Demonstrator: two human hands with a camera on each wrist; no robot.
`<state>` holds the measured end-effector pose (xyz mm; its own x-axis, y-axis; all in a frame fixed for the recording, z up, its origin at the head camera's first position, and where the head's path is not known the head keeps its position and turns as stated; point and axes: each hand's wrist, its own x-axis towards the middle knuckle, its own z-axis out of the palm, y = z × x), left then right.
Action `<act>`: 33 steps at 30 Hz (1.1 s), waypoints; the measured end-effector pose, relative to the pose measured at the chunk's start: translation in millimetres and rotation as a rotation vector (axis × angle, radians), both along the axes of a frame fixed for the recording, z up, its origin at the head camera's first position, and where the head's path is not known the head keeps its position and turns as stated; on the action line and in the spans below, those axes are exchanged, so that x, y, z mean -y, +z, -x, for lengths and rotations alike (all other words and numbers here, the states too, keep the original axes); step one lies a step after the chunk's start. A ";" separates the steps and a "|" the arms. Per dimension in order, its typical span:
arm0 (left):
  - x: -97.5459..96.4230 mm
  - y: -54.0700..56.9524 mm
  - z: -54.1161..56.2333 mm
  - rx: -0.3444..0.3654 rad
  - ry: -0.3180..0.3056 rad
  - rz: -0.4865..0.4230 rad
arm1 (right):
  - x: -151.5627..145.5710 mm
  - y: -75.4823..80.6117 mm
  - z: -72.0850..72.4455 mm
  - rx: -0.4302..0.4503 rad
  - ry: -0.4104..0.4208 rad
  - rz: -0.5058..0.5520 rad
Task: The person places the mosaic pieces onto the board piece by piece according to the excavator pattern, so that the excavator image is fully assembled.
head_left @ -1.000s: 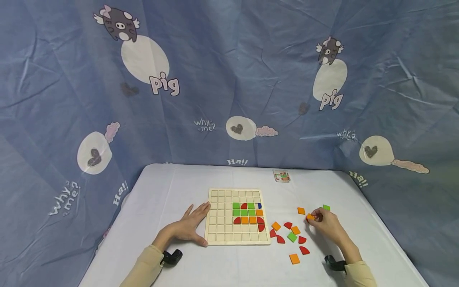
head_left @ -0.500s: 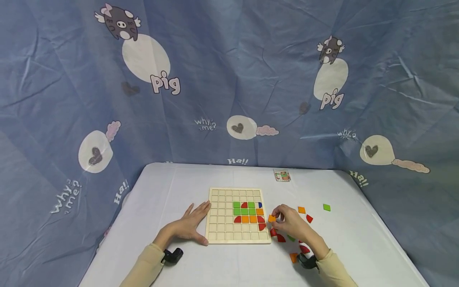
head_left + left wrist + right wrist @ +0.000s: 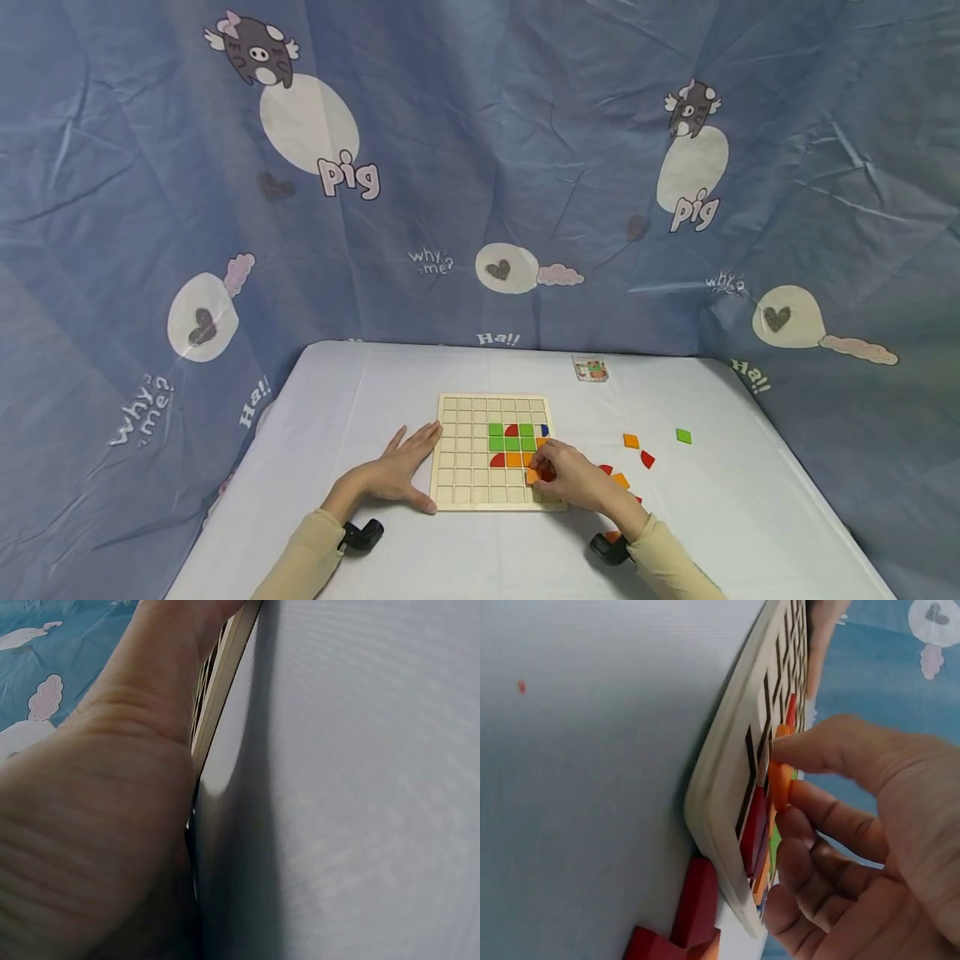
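Observation:
A pale wooden grid board (image 3: 460,495) lies on the table. My left hand (image 3: 397,473) rests at its left edge with fingers spread and straight. Thumb and fingers of my right hand (image 3: 577,479) pinch an orange square tile (image 3: 532,477), low over the board's lower right cells. In the right wrist view the tile (image 3: 781,774) is tipped on edge between thumb and index finger. Green square tiles (image 3: 512,444), a red quarter-circle tile (image 3: 497,460), more orange squares and a blue piece (image 3: 544,431) sit in the cells; my right hand partly covers the red ones at the right.
Loose tiles lie right of the board: an orange square (image 3: 631,441), a red quarter-circle (image 3: 647,459), a green square (image 3: 684,436) and several more partly behind my right forearm. A small pattern card (image 3: 590,369) is near the back edge. A blue printed curtain (image 3: 420,167) hangs behind.
My right hand has carried the orange square tile leftward from the loose tiles on the right to over the board. My left hand has stayed at the board's edge.

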<state>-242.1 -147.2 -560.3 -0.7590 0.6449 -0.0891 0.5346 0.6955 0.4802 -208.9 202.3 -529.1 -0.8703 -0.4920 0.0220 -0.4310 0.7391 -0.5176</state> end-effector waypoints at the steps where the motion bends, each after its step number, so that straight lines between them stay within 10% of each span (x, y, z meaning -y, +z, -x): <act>1: -0.2 0.0 -0.1 0.003 0.001 0.001 | 0.5 -1.1 0.4 0.007 0.000 -0.006; 25: -0.3 -1.1 1.0 0.006 0.012 0.011 | -2.7 0.1 6.5 0.012 0.054 0.016; 33: -0.7 -1.3 0.4 0.010 0.018 0.022 | -36.7 6.4 15.4 0.041 -0.105 0.171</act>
